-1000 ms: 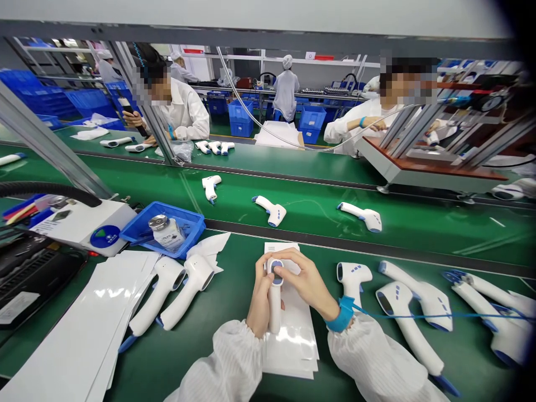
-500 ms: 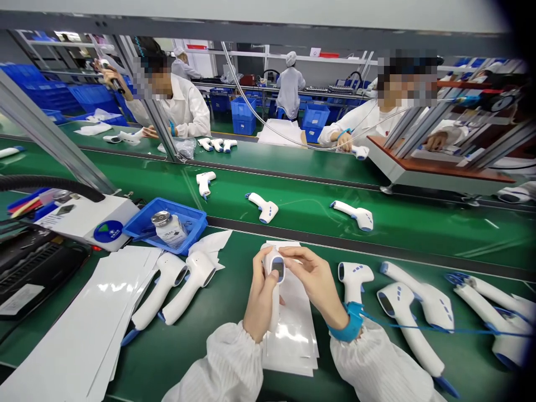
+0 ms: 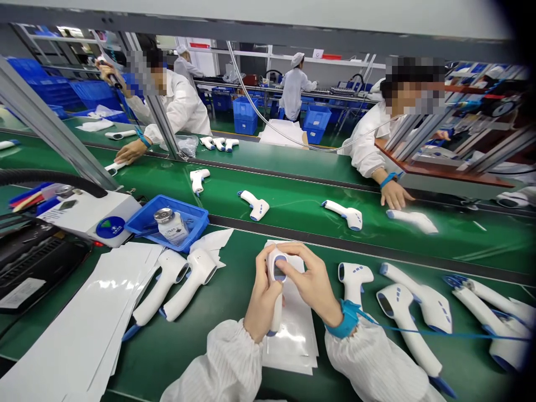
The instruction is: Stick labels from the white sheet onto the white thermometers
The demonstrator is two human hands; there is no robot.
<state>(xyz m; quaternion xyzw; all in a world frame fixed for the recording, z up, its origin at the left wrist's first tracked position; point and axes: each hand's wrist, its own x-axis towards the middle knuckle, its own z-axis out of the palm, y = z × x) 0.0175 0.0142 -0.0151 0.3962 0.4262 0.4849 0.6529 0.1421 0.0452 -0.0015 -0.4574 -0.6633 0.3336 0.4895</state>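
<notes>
Both my hands are closed around a white infrared thermometer (image 3: 276, 312), its small screen facing me and its handle pointing down. My left hand (image 3: 260, 301) wraps the upper body from the left. My right hand (image 3: 312, 279) grips the head from the right, its thumb lying over the screen; a blue strap circles that wrist. Beneath the thermometer lie glossy white sheets (image 3: 293, 340). To the right rest more white thermometers, the nearest an upright one (image 3: 354, 279) and a longer one (image 3: 410, 329). On the left two thermometers (image 3: 180, 296) lie beside a stack of sheets (image 3: 79, 324).
A blue tray (image 3: 196, 226) holds a metal-capped bottle (image 3: 170, 223). Several thermometers ride on the green conveyor (image 3: 293, 206) beyond my bench. A co-worker's hand (image 3: 393, 195) is over the belt at right, another's hand (image 3: 132, 151) at left. A metal post (image 3: 50, 123) slants at left.
My right thumb has moved onto the screen. The belt's thermometers have shifted left. The co-workers have reached over the belt, and another thermometer lies by the right one's hand.
</notes>
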